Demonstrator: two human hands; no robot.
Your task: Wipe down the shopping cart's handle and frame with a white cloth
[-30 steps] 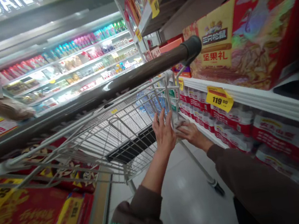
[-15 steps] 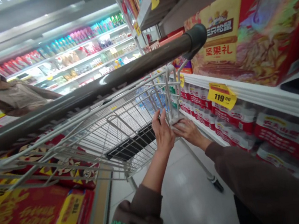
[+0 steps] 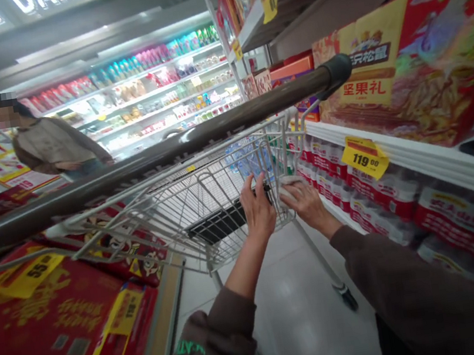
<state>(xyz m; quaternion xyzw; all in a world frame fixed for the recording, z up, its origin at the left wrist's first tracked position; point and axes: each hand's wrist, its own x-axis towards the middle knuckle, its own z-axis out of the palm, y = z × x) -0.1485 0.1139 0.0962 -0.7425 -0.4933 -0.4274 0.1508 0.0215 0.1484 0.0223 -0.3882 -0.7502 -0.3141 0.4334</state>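
Observation:
A grey wire shopping cart with a dark handlebar stands tilted across the view. My left hand is at the cart's near wall, its fingers raised and apart, with nothing visible in them. Just to the right, my right hand has its fingers closed over a crumpled whitish cloth beside the cart's corner. Whether the cloth touches the wire cannot be made out. A black strip runs along the basket's lower part behind my left hand.
Red gift boxes are stacked on the left. On the right, a shelf carries a large nut gift box above packs of bottled water. A person stands beyond the cart near lit refrigerated shelves.
My right hand has shifted right with the cloth, away from my left hand. The camera view has tilted, and the cart and shelves appear lower and further right.

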